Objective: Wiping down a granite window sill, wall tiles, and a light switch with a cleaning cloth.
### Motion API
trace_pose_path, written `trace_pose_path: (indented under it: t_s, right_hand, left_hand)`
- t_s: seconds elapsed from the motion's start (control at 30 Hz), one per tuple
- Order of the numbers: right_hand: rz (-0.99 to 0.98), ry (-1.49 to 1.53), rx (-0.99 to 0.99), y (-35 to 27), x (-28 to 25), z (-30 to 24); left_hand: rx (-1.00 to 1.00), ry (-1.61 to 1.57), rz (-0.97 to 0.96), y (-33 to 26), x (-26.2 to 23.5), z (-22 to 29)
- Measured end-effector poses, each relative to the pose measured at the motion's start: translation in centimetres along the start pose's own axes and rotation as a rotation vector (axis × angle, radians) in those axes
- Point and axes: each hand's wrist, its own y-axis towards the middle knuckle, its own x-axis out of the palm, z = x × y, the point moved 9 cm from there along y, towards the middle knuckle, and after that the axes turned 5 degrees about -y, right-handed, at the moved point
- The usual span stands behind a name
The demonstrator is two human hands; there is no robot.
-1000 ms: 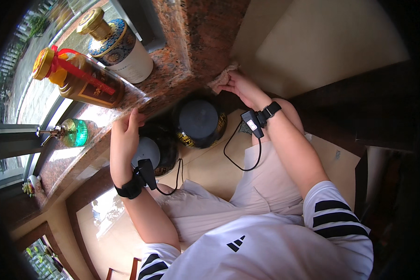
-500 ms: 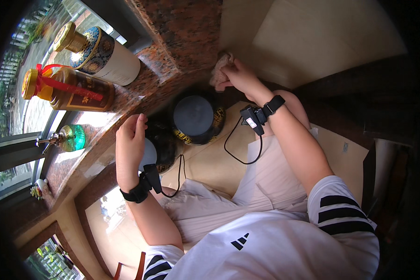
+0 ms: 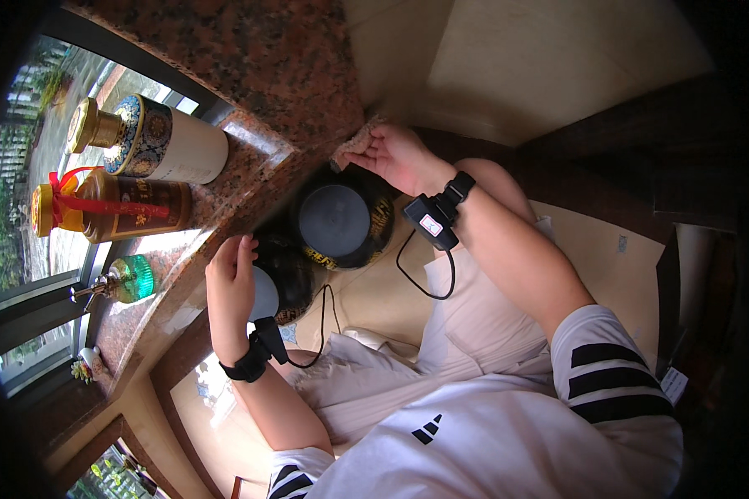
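Observation:
A pinkish-brown cloth (image 3: pixel 355 145) lies against the lower edge of the speckled granite sill. My right hand (image 3: pixel 399 158) is closed on it, pressing it to the stone with bent fingers. My left hand (image 3: pixel 230 279) is beside the sill's front edge, fingers curled together against the thumb; nothing shows in it. Below and between the hands stand two dark round objects with grey flat tops and yellow lettering: one top (image 3: pixel 334 220) shows whole, the other (image 3: pixel 264 293) is partly hidden by my left hand.
On the granite sill (image 3: pixel 250 195) stand a white bottle with a gold cap (image 3: pixel 183 150), an amber bottle with a red ribbon (image 3: pixel 133 206), a green glass bottle with a metal top (image 3: pixel 133 279) and a small potted ornament (image 3: pixel 89 364). A window (image 3: pixel 37 208) lies beyond.
My right hand has moved left and slightly down with the cloth, from near the pale wall to the granite edge. My left hand is slightly lower in view. The whole view has shifted a little.

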Motion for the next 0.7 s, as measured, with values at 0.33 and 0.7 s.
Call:
trace_pose_path:
  t_s: [0.33,0.7]
  right_hand:
    - [0.008,-0.079,-0.015,-0.9,1.0,0.2]
    - [0.094,-0.292,-0.182,-2.1,-0.9,-2.9]
  left_hand:
    - [-0.006,0.031,0.016,-1.0,-0.9,-0.8]
    - [0.046,-0.015,0.05,-0.3,-1.5,0.8]
